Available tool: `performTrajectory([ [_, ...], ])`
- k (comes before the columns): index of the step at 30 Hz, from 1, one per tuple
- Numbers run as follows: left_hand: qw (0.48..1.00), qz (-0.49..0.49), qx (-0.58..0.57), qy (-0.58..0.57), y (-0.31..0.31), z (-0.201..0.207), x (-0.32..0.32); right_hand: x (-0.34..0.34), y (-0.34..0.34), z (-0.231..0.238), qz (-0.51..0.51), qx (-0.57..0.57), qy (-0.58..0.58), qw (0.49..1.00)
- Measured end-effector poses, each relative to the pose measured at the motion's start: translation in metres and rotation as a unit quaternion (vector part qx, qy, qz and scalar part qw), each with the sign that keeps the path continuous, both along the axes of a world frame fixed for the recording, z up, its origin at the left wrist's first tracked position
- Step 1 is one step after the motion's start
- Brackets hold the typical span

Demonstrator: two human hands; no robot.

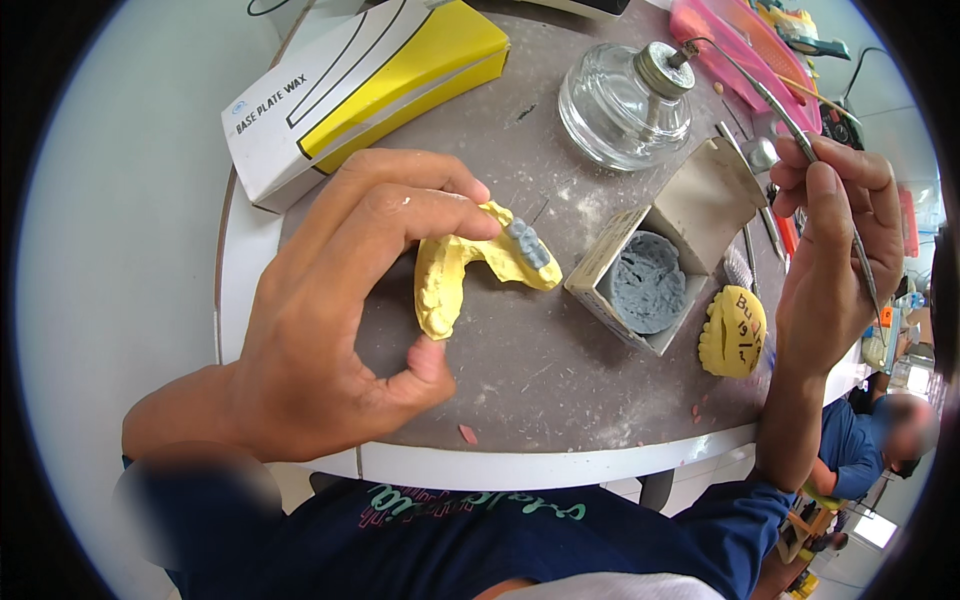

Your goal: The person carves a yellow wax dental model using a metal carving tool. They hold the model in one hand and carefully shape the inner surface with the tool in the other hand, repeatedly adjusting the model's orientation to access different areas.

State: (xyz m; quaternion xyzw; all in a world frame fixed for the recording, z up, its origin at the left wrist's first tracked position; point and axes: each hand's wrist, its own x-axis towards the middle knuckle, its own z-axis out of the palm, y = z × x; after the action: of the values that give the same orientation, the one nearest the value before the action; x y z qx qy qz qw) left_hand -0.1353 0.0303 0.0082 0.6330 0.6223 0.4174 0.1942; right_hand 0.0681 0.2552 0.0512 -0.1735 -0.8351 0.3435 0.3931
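My left hand (pixel 320 290) grips a yellow dental cast (pixel 438 280), shaped like a horseshoe, between the fingers and thumb. Grey wax teeth (pixel 528 245) sit on the cast's right arm. In my right hand (pixel 835 225) is a thin metal wax carver (pixel 768 97), held like a pen. Its bent far tip is at the wick of a glass spirit lamp (pixel 620 115); I cannot make out a flame. Right of the cast, an open carton (pixel 607 265) holds a lump of grey wax (pixel 648 285) with a gouged surface.
A yellow and white box (pixel 370 90) lies at the back left. Another yellow cast (pixel 733 335) with handwriting rests near my right wrist. Behind my right hand are a pink basket (pixel 735 45) and several tools. Scraps dot the grey tabletop (pixel 500 390). Another person (pixel 855 445) sits at far right.
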Motion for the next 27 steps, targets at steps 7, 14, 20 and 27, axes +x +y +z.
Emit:
performTrajectory([
  [7,1.000,-0.014,0.009,0.008,-0.007,0.003,-0.007,0.011,-0.018,0.009,0.019,-0.010,0.003,1.000],
  [14,0.997,-0.031,0.061,-0.020,0.001,-0.004,-0.014,0.038,-0.040,0.007,0.053,-0.084,-0.115,0.988],
  [20,0.997,-0.032,0.063,-0.018,-0.002,-0.004,-0.019,0.033,-0.038,0.003,0.081,-0.074,-0.164,0.980],
  [27,0.998,-0.024,0.060,-0.012,0.000,-0.005,-0.019,0.032,-0.032,0.005,0.101,-0.055,-0.181,0.977],
])
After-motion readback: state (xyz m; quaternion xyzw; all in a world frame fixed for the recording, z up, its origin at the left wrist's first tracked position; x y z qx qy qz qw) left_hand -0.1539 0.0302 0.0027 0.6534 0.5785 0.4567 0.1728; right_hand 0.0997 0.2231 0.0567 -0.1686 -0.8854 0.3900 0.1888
